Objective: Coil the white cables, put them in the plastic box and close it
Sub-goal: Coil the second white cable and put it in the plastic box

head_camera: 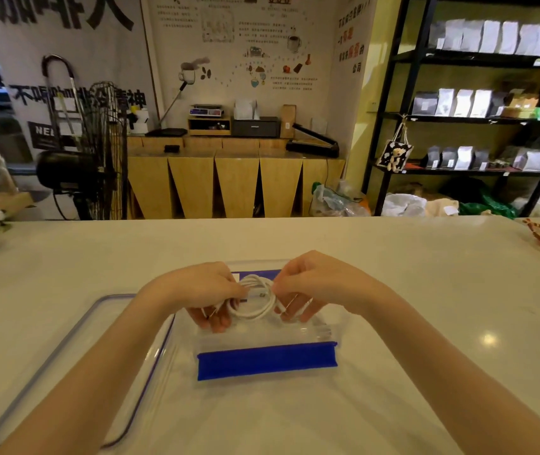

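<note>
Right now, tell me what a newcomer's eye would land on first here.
Both hands, the left hand and the right hand, hold a coiled white cable at centre, over the open clear plastic box. Next comes the box's bright blue latch on its near side, then the clear lid lying flat on the white counter, left of the box.

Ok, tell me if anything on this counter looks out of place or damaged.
Nothing stands out. Both hands, left and right, hold a coiled white cable over the open plastic box. The lid lies flat on the counter to its left, as expected before closing.
</note>
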